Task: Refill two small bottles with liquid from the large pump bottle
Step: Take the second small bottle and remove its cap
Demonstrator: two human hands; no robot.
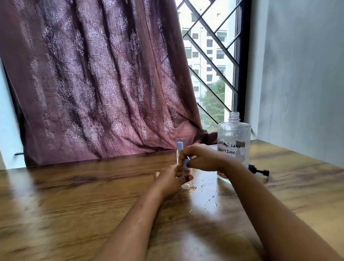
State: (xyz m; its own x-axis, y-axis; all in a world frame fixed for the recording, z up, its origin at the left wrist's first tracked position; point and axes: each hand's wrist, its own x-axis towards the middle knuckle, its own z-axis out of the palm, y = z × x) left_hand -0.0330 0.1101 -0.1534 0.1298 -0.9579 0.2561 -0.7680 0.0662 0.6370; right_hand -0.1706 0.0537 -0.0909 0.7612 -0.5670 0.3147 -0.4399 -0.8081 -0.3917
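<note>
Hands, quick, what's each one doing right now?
Left hand: holding a small bottle on the table.
Right hand: pinching a blue cap at that bottle's top.

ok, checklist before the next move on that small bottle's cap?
1. Left hand holds the held small bottle: ok.
2. Right hand pinches blue cap: ok.
3. Cap seated on neck: cannot tell, fingers hide it.
4. Second small bottle upright, capped: ok.
5. Table dry: not ok, drops near the hands.
6. Large bottle closed: not ok, pump lies beside it.
</note>
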